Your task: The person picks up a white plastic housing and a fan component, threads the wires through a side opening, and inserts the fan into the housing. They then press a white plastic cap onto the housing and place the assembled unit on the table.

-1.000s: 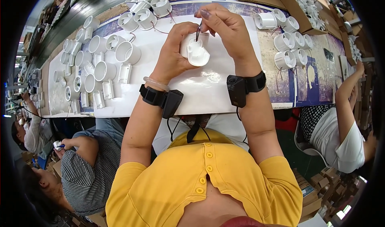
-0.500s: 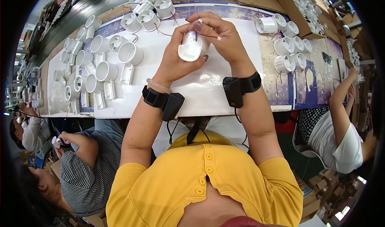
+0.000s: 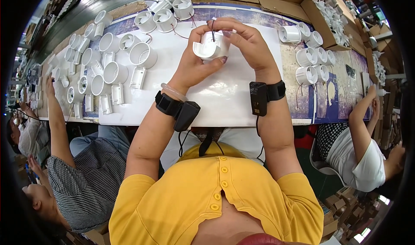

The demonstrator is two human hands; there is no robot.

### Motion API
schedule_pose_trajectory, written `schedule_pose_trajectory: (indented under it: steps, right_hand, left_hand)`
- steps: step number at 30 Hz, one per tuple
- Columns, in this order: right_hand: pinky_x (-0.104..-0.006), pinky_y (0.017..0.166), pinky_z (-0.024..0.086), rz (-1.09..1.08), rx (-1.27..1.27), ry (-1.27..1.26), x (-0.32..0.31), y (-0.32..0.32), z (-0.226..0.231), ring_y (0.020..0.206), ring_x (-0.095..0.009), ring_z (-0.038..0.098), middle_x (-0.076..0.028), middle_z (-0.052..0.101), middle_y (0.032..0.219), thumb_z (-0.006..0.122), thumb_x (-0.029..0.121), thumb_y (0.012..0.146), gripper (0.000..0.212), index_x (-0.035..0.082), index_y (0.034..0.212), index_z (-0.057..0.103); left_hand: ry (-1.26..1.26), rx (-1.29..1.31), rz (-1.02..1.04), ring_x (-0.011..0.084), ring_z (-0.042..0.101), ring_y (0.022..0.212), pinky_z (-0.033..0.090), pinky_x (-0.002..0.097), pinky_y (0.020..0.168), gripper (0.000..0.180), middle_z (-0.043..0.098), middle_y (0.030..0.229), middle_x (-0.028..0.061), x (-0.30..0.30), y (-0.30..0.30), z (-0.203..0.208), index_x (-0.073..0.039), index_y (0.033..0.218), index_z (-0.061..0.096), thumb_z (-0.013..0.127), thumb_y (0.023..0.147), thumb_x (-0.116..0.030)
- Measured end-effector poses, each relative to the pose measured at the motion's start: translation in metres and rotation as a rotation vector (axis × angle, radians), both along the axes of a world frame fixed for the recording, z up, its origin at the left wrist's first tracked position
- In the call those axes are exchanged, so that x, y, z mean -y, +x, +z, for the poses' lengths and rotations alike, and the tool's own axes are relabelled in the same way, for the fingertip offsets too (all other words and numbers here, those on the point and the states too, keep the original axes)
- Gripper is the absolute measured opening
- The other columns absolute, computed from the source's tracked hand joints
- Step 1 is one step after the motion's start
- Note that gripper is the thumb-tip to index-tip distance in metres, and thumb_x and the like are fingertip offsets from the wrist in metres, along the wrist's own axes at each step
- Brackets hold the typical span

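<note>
A white plastic housing (image 3: 207, 49) with a rounded open end is held between my two hands above the white sheet (image 3: 207, 96). My left hand (image 3: 194, 65) wraps its left side, the thumb along the near edge. From the right, my right hand (image 3: 248, 44) curls its fingers over the far side, with the thumb against the housing. A thin dark wire (image 3: 212, 30) rises from the housing to a small white connector (image 3: 214, 19) near the fingertips. My right fingers partly hide the far side of the housing.
Several white round housings and small covers (image 3: 115, 73) stand to the left, with fan units (image 3: 165, 20) at the far side. More fan units (image 3: 306, 57) sit at the right, near a cardboard box (image 3: 320, 22). A co-worker's arm (image 3: 60, 124) reaches onto the table at left; another person (image 3: 359, 150) sits at right.
My right hand has shifted slightly right, and the red wire end that stuck out beside it no longer shows. The housing is turned a little. The left co-worker's arm now reaches onto the table.
</note>
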State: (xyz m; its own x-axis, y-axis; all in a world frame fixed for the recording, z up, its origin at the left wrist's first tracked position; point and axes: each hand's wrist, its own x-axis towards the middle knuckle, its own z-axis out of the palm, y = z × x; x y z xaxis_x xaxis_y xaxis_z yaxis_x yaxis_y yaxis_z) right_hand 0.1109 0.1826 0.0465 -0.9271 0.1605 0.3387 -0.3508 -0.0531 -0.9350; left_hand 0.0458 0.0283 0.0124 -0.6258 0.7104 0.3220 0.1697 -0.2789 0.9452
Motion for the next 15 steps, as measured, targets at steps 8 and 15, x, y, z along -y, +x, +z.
schedule_pose_trajectory:
  steps: [8, 15]
  right_hand:
    - [-0.0281, 0.091, 0.043, -0.271, -0.123, 0.325, 0.004, -0.005, -0.011, 0.096, -0.015, 0.059, -0.006, 0.066, 0.103, 0.068, 0.011, 0.083, 0.017, 0.005, 0.098, 0.071]
    - [-0.027, 0.09, 0.044, -0.303, 0.01, 0.085, 0.006, -0.008, -0.021, 0.093, -0.015, 0.06, -0.006, 0.066, 0.102, 0.067, 0.011, 0.084, 0.015, 0.003, 0.096, 0.071]
  left_hand:
    - [-0.069, 0.072, -0.027, 0.0169, 0.05, 0.113, 0.042, 0.0302, 0.095, 0.068, 0.051, 0.12, 0.0099, -0.001, 0.003, 0.004, -0.007, 0.13, 0.036, 0.073, 0.073, -0.008]
    - [-0.129, -0.065, 0.009, 0.0205, 0.049, 0.115, 0.041, 0.0323, 0.097, 0.072, 0.049, 0.124, 0.0111, -0.001, 0.002, 0.0, -0.007, 0.132, 0.034, 0.074, 0.072, -0.008]
